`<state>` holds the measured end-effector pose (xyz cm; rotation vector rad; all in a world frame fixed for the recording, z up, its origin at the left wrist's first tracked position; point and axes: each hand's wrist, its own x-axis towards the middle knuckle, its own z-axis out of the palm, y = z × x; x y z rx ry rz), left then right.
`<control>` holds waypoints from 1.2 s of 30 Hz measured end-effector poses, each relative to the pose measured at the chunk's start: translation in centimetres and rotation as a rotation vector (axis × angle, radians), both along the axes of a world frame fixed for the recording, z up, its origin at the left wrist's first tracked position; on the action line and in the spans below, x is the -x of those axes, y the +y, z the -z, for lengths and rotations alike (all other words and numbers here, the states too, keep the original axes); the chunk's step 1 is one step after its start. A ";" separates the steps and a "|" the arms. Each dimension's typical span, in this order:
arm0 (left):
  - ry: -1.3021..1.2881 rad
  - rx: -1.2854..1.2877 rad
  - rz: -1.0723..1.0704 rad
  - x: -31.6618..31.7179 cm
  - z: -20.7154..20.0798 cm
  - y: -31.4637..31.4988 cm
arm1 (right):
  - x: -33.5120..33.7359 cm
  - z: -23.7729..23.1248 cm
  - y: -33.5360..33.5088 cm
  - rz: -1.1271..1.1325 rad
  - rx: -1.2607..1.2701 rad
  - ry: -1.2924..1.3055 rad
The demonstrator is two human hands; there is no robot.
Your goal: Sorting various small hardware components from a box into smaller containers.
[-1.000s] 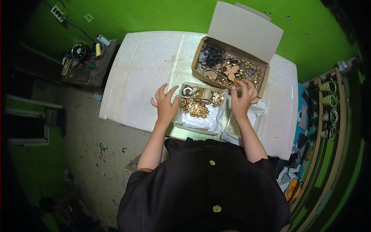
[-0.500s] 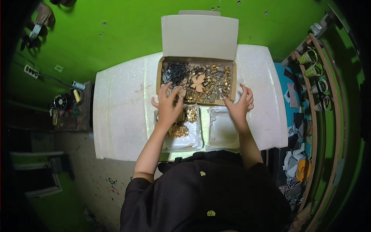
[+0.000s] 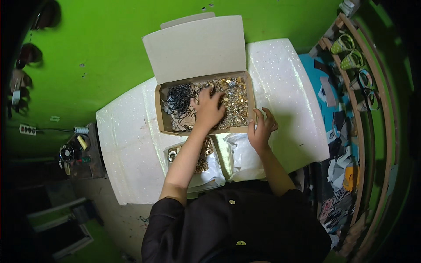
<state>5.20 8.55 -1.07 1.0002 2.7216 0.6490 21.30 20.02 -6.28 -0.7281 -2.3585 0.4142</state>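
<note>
A cardboard box [image 3: 197, 50] lies with its lid raised on the white sparkly table [image 3: 287, 74]. Black beads or links [image 3: 177, 97] fill its left part; small gold and silver-coloured pieces [image 3: 237, 98] cover the right. My left hand [image 3: 208, 109] reaches over the front wall into the middle of the box, its fingers spread among the pieces. Whether a fingertip pinches anything tiny is hidden. At the box's front right corner, my right hand [image 3: 262, 131] has its fingers apart and holds nothing. Below my left forearm, gold pieces [image 3: 202, 163] rest on white plastic.
Beside the gold pieces lies a white plastic-wrapped package [image 3: 243, 160]. A wooden rack [image 3: 370, 57] with small sandals [image 3: 352, 59] stands at right, above scraps of fabric [image 3: 344, 158]. To the left, a small dark table [image 3: 83, 153] carries thread spools [image 3: 82, 142].
My left hand has moved from the box's front left corner into its middle, over where a tan butterfly-shaped piece lay. My right hand stays near the front right corner. The view has turned.
</note>
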 end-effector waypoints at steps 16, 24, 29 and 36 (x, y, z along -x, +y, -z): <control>0.190 0.039 -0.181 1.6 -0.2 -3.1 | 0.0 0.1 -0.2 0.013 0.012 -0.008; 0.176 0.088 -0.052 1.6 0.4 -2.1 | -0.1 0.1 0.0 0.013 0.047 -0.028; 0.214 -0.153 0.026 1.0 -0.3 0.4 | -0.2 0.1 0.0 0.029 0.036 -0.053; 0.142 -0.426 0.143 1.4 1.4 4.6 | -0.1 0.0 -0.1 0.012 0.020 -0.025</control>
